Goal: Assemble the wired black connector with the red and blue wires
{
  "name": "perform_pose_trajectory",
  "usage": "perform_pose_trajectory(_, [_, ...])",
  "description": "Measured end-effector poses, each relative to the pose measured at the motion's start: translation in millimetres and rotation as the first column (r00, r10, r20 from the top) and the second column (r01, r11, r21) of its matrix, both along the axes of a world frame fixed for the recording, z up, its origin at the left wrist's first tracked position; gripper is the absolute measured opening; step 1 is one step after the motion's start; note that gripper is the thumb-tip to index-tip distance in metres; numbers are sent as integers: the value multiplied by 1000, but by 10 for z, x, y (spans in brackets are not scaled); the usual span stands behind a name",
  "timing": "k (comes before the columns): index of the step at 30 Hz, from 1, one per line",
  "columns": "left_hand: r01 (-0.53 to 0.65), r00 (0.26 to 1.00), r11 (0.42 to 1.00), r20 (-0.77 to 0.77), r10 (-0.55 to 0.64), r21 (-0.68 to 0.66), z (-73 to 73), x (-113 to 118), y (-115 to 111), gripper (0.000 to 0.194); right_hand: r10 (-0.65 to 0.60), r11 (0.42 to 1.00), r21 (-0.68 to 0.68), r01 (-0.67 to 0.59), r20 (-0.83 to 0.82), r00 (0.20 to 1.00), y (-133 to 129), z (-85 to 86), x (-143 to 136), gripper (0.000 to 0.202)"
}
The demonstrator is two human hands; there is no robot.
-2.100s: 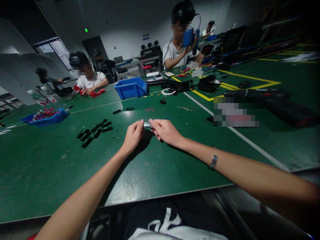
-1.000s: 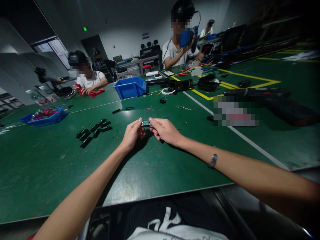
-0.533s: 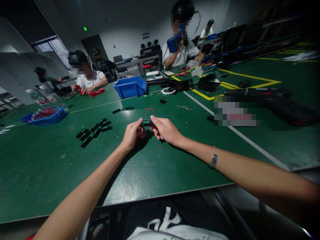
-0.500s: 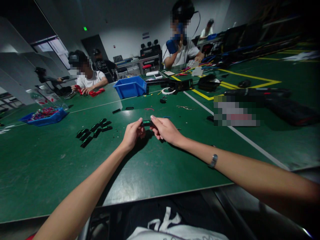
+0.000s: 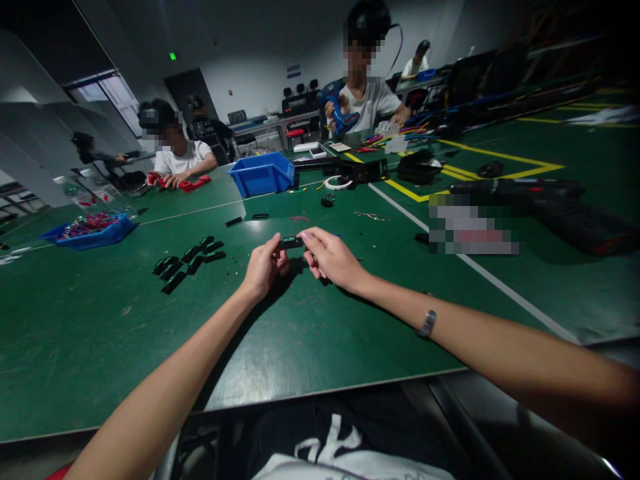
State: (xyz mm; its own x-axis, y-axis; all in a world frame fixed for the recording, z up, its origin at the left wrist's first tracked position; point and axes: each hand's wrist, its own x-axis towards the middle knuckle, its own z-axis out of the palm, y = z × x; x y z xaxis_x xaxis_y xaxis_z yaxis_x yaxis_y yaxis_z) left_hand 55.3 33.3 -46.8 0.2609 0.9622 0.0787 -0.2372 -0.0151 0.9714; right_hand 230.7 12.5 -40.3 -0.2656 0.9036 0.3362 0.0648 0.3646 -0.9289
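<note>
A small black part with a green face [image 5: 290,242] is held just above the green table [image 5: 280,340]. Its left end is pinched between the thumb and fingers of my left hand [image 5: 264,268]. At its right end, my right hand [image 5: 331,259] grips it with thumb and curled fingers. Several similar black and green parts [image 5: 189,260] lie grouped on the table to the left of my hands. Beyond my hands are two slim black pieces, one solid-looking [image 5: 233,222] and one like a frame [image 5: 260,216], and a short red wire [image 5: 300,219].
A blue bin [image 5: 263,175] stands behind my hands. At the left, a blue tray [image 5: 95,233] holds coloured wires beside plastic bottles. A power drill [image 5: 565,207] lies at the right. Across the table, one person handles a blue tool [image 5: 340,110] and another red parts [image 5: 187,183].
The held part has tilted and shifted slightly left, and more of it shows between my hands. The person across has lowered the blue tool from near the face.
</note>
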Motion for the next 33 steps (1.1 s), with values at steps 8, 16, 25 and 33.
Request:
perform_pose_trajectory(8, [-15, 1000, 1000, -27, 15, 3, -18, -2, -2, 58, -6, 1000, 26, 4, 56, 998, -5, -2, -40, 29])
perform_pose_trajectory(16, [6, 1000, 999, -25, -5, 38, -3, 10, -18, 63, 3, 1000, 19, -4, 48, 999, -8, 36, -25, 28])
perform_pose_trajectory(25, [3, 1000, 1000, -9, -3, 20, -22, -3, -10, 56, -4, 1000, 21, 3, 53, 999, 3, 15, -20, 28])
perform_pose_trajectory(33, [-113, 993, 993, 29, 114, -22, -61, -4, 29, 41, -15, 999, 38, 13, 74, 997, 16, -10, -42, 25])
